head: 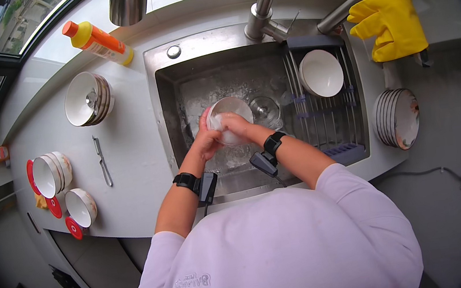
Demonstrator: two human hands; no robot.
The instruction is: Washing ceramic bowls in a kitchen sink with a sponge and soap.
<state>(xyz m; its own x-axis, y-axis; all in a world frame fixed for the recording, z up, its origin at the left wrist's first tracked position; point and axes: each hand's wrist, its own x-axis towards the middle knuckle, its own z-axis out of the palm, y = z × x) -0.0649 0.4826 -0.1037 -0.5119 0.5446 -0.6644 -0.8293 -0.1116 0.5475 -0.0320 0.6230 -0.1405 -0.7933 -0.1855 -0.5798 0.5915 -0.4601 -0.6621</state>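
Note:
A white bowl [236,104] is tilted over the stainless steel sink basin [187,84]. My left hand [206,140] grips it by the left side, with the thumb toward the front rim. Inside the bowl are the fingers of my right hand [234,126], surrounded by something whitish and wet. Whether that is water, suds or a cloth cannot be told, and the right fingertips are hidden. The round drain [264,111] lies just right of the bowl, and water wets the basin floor.
A drying rack [327,120] in the sink's right side holds a white bowl [322,73]. Stacked plates [404,119] stand right of the sink, below yellow rubber gloves [394,24]. On the left counter are stacked bowls [78,98], a peeler [101,161], more bowls [48,176] and an orange-yellow bottle [101,43]. The faucet [257,22] rises behind.

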